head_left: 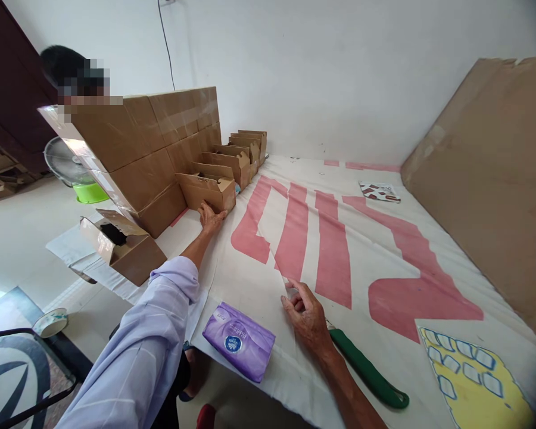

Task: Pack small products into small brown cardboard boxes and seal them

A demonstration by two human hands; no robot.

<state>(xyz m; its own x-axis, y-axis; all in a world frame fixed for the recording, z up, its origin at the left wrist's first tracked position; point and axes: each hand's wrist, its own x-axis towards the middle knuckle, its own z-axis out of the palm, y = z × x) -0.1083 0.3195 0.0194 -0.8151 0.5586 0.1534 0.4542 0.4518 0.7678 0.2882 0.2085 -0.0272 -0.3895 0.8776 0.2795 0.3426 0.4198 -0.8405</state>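
Observation:
My left hand (212, 218) reaches forward, its fingers spread against the lower front of a small open-topped cardboard box (208, 190). That box is the nearest in a row of similar open boxes (250, 146) running back toward the wall. Over the cloth, my right hand (307, 316) has its thumb and index finger apart and the other fingers loosely curled, with nothing visible in it. Beside its wrist lies a tool with a green handle (368, 369); the hand hides part of its metal end. A purple tissue pack (239, 341) lies between my arms.
A stack of closed cartons (147, 155) rises at the left, with a person (78, 77) behind it. Another open carton (134, 253) sits near the left table edge. A large cardboard sheet (491, 179) leans at right. A fan (65, 159) stands beyond the stack.

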